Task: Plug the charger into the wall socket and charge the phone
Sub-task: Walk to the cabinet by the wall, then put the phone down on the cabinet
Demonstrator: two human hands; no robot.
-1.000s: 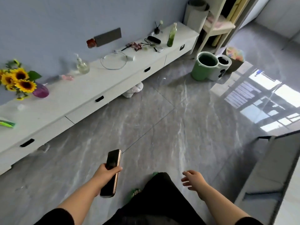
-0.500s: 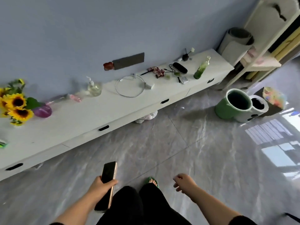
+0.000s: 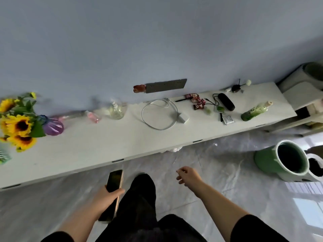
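Note:
My left hand (image 3: 106,198) grips a dark-screened phone (image 3: 114,180) with a gold edge, held low over the floor in front of the long white cabinet (image 3: 104,144). My right hand (image 3: 187,177) hangs loose beside my leg, fingers slightly curled and holding nothing. On the cabinet top lies a white charger brick (image 3: 182,118) with its white cable (image 3: 157,116) coiled in a loop to the left. Above it, a grey socket strip (image 3: 166,85) is fixed to the blue wall, with a reddish-brown thing (image 3: 139,88) at its left end.
Sunflowers in a purple vase (image 3: 52,126) stand at the cabinet's left, a clear pump bottle (image 3: 116,110) further along. Snack packets, a black case (image 3: 226,101) and a green bottle (image 3: 255,111) lie to the right. A green bucket (image 3: 283,158) stands on the grey floor at right.
The view has swung toward the wall and I have come closer to the cabinet. The phone stays in my left hand. My right hand has risen a little.

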